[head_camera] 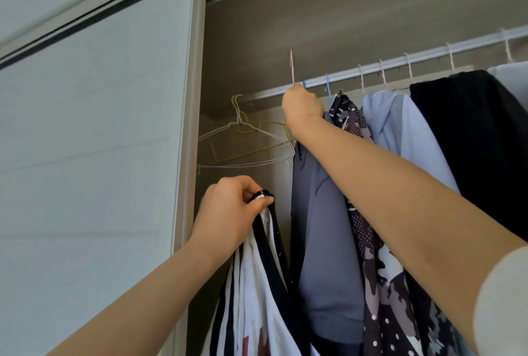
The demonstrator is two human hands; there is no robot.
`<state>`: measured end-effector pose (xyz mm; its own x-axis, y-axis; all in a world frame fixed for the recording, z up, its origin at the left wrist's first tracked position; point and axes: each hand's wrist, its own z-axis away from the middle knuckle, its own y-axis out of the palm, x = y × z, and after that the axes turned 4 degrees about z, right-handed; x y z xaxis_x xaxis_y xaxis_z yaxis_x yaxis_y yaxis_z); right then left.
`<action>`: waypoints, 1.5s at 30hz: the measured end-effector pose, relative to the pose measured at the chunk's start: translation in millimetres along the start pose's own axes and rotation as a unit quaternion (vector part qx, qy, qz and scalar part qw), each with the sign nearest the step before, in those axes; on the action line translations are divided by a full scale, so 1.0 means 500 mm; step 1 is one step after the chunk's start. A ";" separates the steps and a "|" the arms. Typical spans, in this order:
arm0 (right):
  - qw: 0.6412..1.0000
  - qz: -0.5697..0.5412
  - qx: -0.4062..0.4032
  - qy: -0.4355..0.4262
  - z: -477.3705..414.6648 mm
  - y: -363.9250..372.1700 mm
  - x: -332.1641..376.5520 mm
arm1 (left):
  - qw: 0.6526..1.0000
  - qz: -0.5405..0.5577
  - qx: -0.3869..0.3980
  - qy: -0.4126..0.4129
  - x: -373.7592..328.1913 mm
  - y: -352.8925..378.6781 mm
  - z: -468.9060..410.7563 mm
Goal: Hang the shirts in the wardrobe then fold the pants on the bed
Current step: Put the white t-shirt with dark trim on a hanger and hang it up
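Your left hand (231, 210) bunches the white-and-navy striped shirts (257, 284) by the collars — soft, light, likely to slip. Farther in, your right hand (303, 109) clenches the neck of the thin pink wire hanger (291, 67) bearing the slate-blue shirt (320, 227), hook raised by the silver wardrobe rail (400, 65).

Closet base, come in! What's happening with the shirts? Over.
Right grip holds pink hanger with grey-blue shirt, hook above rail, not on. Left grip pinches striped shirt. Empty hangers left of it, apart.
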<state>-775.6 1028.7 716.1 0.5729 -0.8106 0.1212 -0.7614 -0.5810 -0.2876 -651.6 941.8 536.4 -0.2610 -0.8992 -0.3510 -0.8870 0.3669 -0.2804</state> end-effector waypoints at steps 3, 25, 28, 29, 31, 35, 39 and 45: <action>1.000 0.011 -0.012 -0.014 0.017 -0.008 0.000 | 1.000 0.008 0.004 0.000 0.003 0.003 0.003; 0.989 0.033 0.015 -0.141 0.348 -0.242 -0.129 | 0.969 0.158 0.025 -0.189 -0.085 -0.013 0.079; 0.992 -0.048 0.016 -0.115 0.393 -0.268 -0.183 | 0.952 0.189 0.036 -0.240 -0.110 -0.011 0.092; 0.991 -0.089 0.010 -0.097 0.405 -0.273 -0.204 | 0.950 0.187 0.035 -0.248 -0.116 -0.010 0.095; 0.983 -0.175 0.019 -0.044 0.434 -0.290 -0.246 | 0.951 0.178 0.015 -0.254 -0.120 -0.012 0.102; 0.896 -0.412 0.128 0.108 0.505 -0.329 -0.316 | 0.955 0.146 -0.017 -0.258 -0.121 -0.013 0.112; 0.745 -0.602 0.183 0.223 0.565 -0.352 -0.393 | 0.966 0.065 -0.035 -0.249 -0.137 -0.005 0.116; 0.632 -0.691 0.147 0.317 0.633 -0.349 -0.497 | 0.968 -0.035 -0.046 -0.245 -0.155 -0.012 0.121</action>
<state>-688.9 1354.7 435.3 0.3216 0.5378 0.7793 0.4765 -0.8032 0.3576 -603.2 1023.7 511.2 -0.0077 -0.6921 -0.7218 -0.9323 0.2659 -0.2451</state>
